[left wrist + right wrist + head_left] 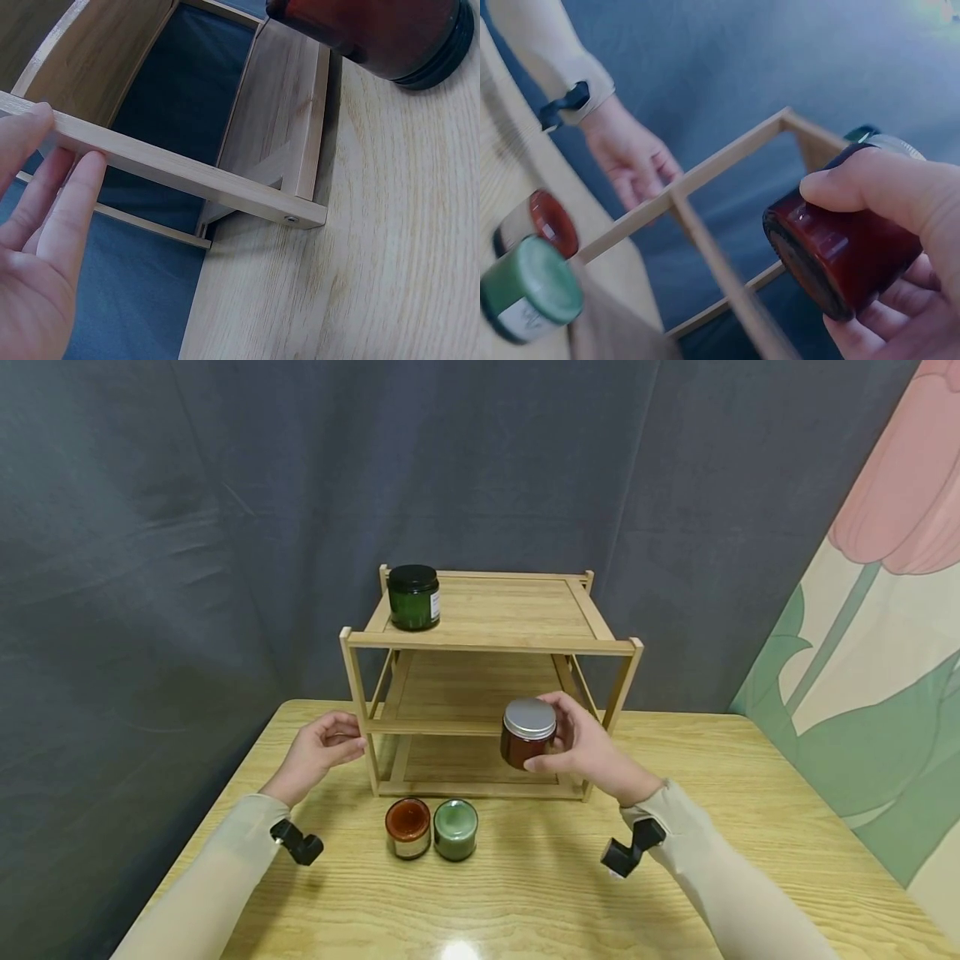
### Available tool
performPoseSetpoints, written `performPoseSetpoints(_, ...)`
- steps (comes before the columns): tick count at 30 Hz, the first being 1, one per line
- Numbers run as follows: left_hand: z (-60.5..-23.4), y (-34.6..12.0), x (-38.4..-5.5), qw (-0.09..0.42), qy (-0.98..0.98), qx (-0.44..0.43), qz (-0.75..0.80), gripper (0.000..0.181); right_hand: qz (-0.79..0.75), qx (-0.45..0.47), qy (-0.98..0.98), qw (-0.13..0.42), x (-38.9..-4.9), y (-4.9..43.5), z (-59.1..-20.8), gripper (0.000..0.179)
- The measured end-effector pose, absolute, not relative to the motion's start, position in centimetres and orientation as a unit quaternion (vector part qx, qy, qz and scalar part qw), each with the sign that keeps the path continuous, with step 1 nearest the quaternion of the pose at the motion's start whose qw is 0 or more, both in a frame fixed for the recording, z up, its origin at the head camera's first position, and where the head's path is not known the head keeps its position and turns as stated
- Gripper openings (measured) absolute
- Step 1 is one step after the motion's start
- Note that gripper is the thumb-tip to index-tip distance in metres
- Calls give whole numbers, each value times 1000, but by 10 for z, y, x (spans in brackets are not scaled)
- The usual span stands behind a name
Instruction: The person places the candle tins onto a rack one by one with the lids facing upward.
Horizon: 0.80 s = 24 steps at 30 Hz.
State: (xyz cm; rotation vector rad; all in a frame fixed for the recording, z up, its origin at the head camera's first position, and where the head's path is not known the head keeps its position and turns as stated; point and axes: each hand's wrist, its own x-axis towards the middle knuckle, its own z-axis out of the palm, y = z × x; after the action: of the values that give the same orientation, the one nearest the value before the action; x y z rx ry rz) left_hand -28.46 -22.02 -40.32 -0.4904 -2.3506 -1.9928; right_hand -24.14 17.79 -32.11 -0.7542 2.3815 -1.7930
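My right hand [581,750] grips an amber glass jar with a silver lid [519,748], thumb on the near side. The jar is upright in front of the wooden shelf [495,643], level with its lower tiers. In the right wrist view, fingers wrap the dark red-brown jar body [847,247]. At the shelf's left front post [187,172], my left hand [318,752] pinches the wood between thumb and fingertips. A green jar with a black lid [413,600] stands on the top tier, at the left.
Before the shelf on the wooden table [525,893] stand an amber jar [408,829] and a pale green jar [456,832], side by side. A dark curtain [480,460] hangs behind, and a tulip-patterned panel [877,635] stands at the right.
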Motion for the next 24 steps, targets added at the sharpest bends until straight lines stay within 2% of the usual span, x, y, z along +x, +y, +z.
performPoseSetpoints(24, -404, -220, -285, 11, -753, -160, -638, 38, -614, -244, 751, 1, -227, 166, -236, 70)
